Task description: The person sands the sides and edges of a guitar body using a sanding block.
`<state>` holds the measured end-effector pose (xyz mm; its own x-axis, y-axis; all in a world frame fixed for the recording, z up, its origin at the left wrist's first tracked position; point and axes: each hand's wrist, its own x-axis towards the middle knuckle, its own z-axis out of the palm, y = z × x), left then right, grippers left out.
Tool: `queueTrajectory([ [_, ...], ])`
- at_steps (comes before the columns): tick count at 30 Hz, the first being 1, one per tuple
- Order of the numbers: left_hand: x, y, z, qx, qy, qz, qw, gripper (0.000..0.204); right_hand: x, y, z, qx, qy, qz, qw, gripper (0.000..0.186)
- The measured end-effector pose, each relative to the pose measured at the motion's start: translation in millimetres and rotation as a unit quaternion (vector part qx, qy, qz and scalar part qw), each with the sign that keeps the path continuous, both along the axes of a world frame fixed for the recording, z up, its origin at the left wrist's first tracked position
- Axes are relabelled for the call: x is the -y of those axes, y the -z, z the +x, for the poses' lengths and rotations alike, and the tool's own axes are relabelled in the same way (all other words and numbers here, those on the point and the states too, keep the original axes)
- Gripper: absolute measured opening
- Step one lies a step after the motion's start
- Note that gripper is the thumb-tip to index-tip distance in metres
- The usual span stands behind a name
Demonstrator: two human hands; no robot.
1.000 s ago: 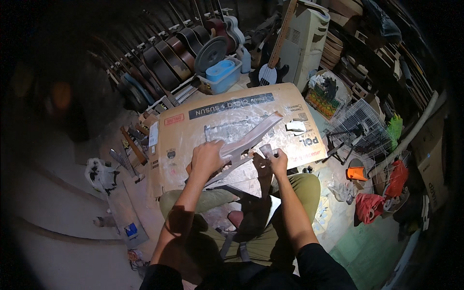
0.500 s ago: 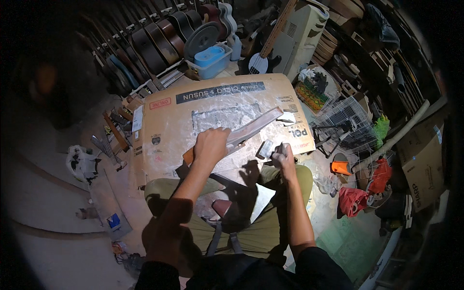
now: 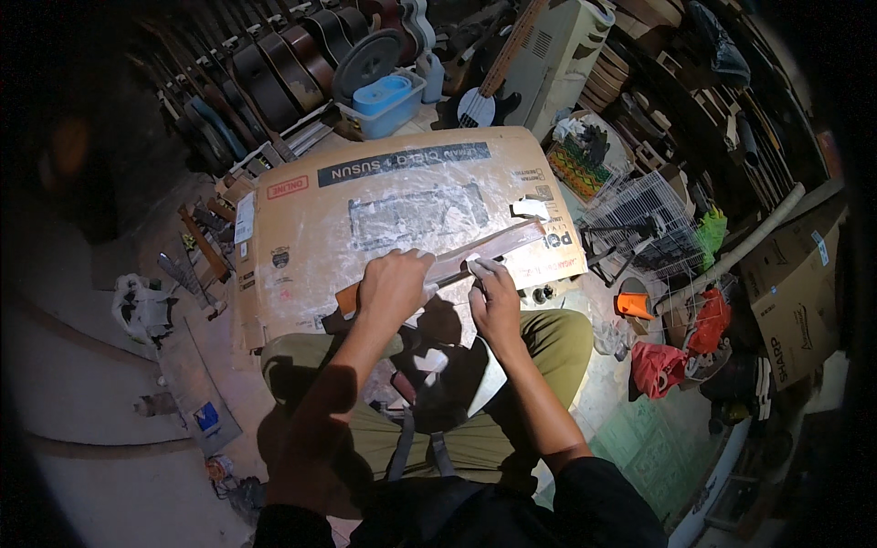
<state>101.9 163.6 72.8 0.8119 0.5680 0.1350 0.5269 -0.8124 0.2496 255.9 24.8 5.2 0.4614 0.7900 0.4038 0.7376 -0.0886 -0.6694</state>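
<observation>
My left hand (image 3: 395, 285) is closed over a long wooden guitar neck (image 3: 498, 243), which lies slantwise above my lap, its far end over the cardboard. An orange-brown end of it (image 3: 347, 299) shows past my left wrist. My right hand (image 3: 496, 301) has its fingers bent round a small pale block (image 3: 472, 262), held against the near edge of the neck. Most of that block is hidden by the fingers. Beneath both hands, dust covers the flat cardboard box (image 3: 311, 237). Right of my right hand sits a small dark object (image 3: 544, 294), too small to name.
A white piece (image 3: 530, 209) lies on the cardboard's right side. Guitars (image 3: 265, 78) stand in a row at the far left, near a plastic tub (image 3: 388, 114) and a bass guitar (image 3: 480, 105). On the right are a wire cage (image 3: 644, 219) and a red bag (image 3: 658, 368).
My right hand has moved left and up with the small block, from apart to touching the neck. The neck's far end has swung slightly lower. The view has shifted a little.
</observation>
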Motion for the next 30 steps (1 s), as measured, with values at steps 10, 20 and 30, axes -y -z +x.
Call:
queueTrajectory([
  [10, 26.6, 2.1, -0.1, 0.003, 0.009, 0.009, 1.000, 0.034, 8.3, 6.2, 1.0, 0.031, -0.009, -0.030, 0.999, 0.052],
  [20, 31.2, 3.5, 0.1, -0.006, 0.000, 0.008, 1.000, 0.039, 6.8, 10.3, -23.5, -0.070, -0.027, 0.054, 0.996, 0.049],
  [30, 27.7, 5.2, -1.0, 0.033, 0.000, 0.026, 0.999, 0.029, 7.8, 20.4, -3.3, -0.016, -0.053, 0.029, 0.998, 0.053],
])
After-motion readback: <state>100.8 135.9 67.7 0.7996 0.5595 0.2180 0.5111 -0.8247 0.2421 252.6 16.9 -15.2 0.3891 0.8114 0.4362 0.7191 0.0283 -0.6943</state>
